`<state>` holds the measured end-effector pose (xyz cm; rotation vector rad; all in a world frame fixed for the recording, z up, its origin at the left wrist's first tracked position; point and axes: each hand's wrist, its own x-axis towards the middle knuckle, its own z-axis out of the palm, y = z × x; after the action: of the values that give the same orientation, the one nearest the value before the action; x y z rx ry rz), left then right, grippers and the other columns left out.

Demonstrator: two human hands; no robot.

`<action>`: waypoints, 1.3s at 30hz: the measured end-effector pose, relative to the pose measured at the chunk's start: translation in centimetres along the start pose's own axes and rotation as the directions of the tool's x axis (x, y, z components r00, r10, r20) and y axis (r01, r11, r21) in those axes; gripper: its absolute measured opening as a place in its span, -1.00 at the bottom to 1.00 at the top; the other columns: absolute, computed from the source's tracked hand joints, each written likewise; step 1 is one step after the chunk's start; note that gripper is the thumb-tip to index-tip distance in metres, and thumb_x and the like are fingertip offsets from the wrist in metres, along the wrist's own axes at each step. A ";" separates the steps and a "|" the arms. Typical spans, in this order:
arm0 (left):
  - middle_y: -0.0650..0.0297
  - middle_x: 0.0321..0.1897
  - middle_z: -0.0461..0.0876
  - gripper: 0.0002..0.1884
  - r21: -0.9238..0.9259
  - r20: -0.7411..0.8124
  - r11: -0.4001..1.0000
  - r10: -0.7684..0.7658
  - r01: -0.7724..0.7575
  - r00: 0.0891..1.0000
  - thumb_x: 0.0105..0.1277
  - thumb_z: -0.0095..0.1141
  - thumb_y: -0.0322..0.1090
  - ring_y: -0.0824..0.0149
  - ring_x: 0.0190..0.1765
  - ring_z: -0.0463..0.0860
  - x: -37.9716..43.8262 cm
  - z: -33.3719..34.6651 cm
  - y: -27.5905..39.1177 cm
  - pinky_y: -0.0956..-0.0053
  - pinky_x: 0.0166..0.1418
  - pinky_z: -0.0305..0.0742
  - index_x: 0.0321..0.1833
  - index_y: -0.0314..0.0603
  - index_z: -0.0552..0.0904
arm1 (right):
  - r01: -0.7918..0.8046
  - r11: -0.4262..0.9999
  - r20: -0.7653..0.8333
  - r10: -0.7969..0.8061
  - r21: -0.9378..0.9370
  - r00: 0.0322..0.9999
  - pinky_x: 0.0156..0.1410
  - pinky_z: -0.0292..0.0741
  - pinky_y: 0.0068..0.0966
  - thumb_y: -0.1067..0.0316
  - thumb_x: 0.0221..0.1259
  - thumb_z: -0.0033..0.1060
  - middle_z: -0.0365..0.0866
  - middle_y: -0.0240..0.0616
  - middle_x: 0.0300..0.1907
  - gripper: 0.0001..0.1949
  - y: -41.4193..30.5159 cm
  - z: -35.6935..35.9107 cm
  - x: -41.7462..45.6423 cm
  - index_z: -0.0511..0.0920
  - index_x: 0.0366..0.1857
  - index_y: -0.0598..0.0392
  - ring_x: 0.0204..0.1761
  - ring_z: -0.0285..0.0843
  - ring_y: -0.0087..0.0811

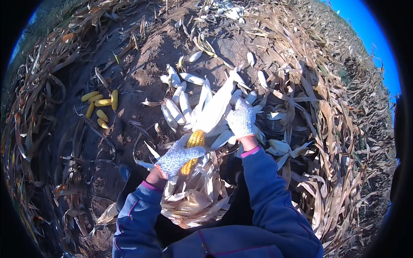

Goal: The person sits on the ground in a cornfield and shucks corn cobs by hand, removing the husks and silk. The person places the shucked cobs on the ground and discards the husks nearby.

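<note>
My left hand (180,156), in a pale knitted work glove, is closed around a yellow ear of corn (196,138) whose kernels are bare. Large white husk leaves (217,104) spread up and to the right from beyond the ear's upper end. At their right edge is my right hand (241,118), gloved too, with its fingers curled; whether it grips a husk leaf is hidden. Ears in pale husks (174,112) lie heaped on the soil just beyond both hands.
Several husked yellow ears (103,102) lie on bare soil to the left. Loose husks (196,206) cover the ground between my legs. Dry corn stalks and leaves (322,129) are banked on the right, more (29,129) on the left. A further pale pile (230,11) lies far ahead.
</note>
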<state>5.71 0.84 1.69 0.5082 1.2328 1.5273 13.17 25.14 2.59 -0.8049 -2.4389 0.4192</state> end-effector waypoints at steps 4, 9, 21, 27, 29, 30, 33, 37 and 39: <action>0.11 -0.19 0.66 -0.54 -0.272 -0.135 0.957 0.064 -0.099 0.989 0.31 0.25 -0.27 0.24 -0.21 0.70 0.4 -0.7 0.3 0.41 -0.14 0.64 0.21 -0.25 0.44 | 0.025 0.993 0.060 -0.032 0.114 0.998 0.14 0.51 -0.20 0.04 0.21 0.18 0.67 -0.06 -0.08 -0.65 0.1 0.7 -0.6 0.59 -0.07 0.04 -0.01 0.62 -0.02; 0.23 -0.26 0.59 -0.67 -0.394 -0.352 0.843 0.229 -0.366 0.907 0.35 0.20 -0.29 0.29 -0.26 0.63 1.4 -2.8 0.3 0.40 -0.18 0.60 0.09 -0.21 0.48 | -0.066 0.950 0.389 -0.060 0.304 0.919 0.11 0.50 -0.20 -0.15 0.30 0.13 0.65 -0.10 -0.07 -0.55 -1.7 1.4 -1.1 0.59 -0.03 0.04 0.02 0.60 -0.04; 0.19 -0.19 0.59 -0.73 -0.587 -0.369 0.687 0.244 -0.428 0.897 0.39 0.17 -0.27 0.28 -0.20 0.62 1.5 -1.6 0.8 0.39 -0.11 0.58 0.06 -0.21 0.50 | 0.025 0.764 0.635 -0.553 0.645 0.539 0.02 0.50 -0.21 -0.26 0.28 0.15 0.65 0.11 -0.10 -0.30 -6.2 2.9 -5.5 0.44 0.20 0.23 -0.09 0.65 -0.03; 0.22 -0.24 0.60 -0.75 -0.557 -0.361 0.713 0.256 -0.427 0.897 0.43 0.13 -0.17 0.31 -0.22 0.63 2.0 -3.0 -0.5 0.38 -0.19 0.60 0.03 -0.12 0.53 | 0.083 0.890 0.816 -0.446 0.449 0.366 -0.04 0.50 -0.22 -0.16 0.22 0.23 0.64 0.12 -0.27 -0.41 -7.0 1.4 -4.5 0.51 -0.06 0.30 -0.19 0.65 -0.05; 0.25 -0.25 0.61 -0.74 -0.584 -0.375 0.709 0.197 -0.396 0.906 0.45 0.12 -0.13 0.33 -0.23 0.63 2.1 -3.0 -0.6 0.36 -0.15 0.60 0.03 -0.10 0.53 | 0.107 0.832 0.721 -0.530 0.545 0.447 -0.07 0.50 -0.22 -0.13 0.21 0.24 0.64 0.09 -0.31 -0.43 -6.6 1.5 -5.0 0.52 -0.09 0.30 -0.22 0.66 -0.07; 0.25 -0.25 0.61 -0.74 -0.587 -0.363 0.709 0.203 -0.392 0.910 0.44 0.12 -0.13 0.33 -0.23 0.63 2.2 -2.9 -0.6 0.36 -0.14 0.59 0.03 -0.10 0.53 | 0.065 0.832 0.726 -0.517 0.551 0.454 -0.09 0.49 -0.19 -0.12 0.21 0.23 0.63 0.08 -0.34 -0.45 -6.6 1.2 -5.0 0.53 -0.13 0.30 -0.25 0.65 -0.04; 0.24 -0.27 0.61 -0.72 -0.577 -0.375 0.719 0.188 -0.387 0.908 0.44 0.13 -0.10 0.31 -0.25 0.63 2.2 -2.8 -0.5 0.36 -0.15 0.59 0.03 -0.09 0.54 | 0.217 0.850 0.734 -0.524 0.479 0.431 -0.10 0.48 -0.16 -0.12 0.21 0.21 0.62 0.10 -0.35 -0.46 -5.7 2.3 -5.0 0.52 -0.13 0.30 -0.26 0.63 0.00; 0.24 -0.29 0.62 -0.70 -0.610 -0.389 0.696 0.152 -0.378 0.909 0.44 0.14 -0.06 0.29 -0.28 0.64 2.2 -2.6 -0.6 0.34 -0.17 0.60 0.03 -0.09 0.54 | 0.327 0.773 0.631 -0.633 0.543 0.449 -0.07 0.49 -0.12 -0.11 0.23 0.18 0.61 0.15 -0.32 -0.47 -4.7 3.1 -5.4 0.51 -0.08 0.26 -0.22 0.62 0.08; 0.23 -0.28 0.62 -0.69 -0.623 -0.394 0.685 0.141 -0.377 0.908 0.43 0.14 -0.05 0.28 -0.28 0.64 2.3 -2.6 -0.6 0.34 -0.18 0.60 0.03 -0.09 0.55 | 0.332 0.775 0.625 -0.630 0.537 0.460 -0.07 0.49 -0.09 -0.09 0.23 0.17 0.61 0.16 -0.32 -0.49 -4.6 3.2 -5.6 0.50 -0.05 0.24 -0.21 0.62 0.10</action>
<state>3.00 1.75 -0.42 -0.0796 0.7234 2.2413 13.05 17.76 -0.15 0.4061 -3.0642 1.1140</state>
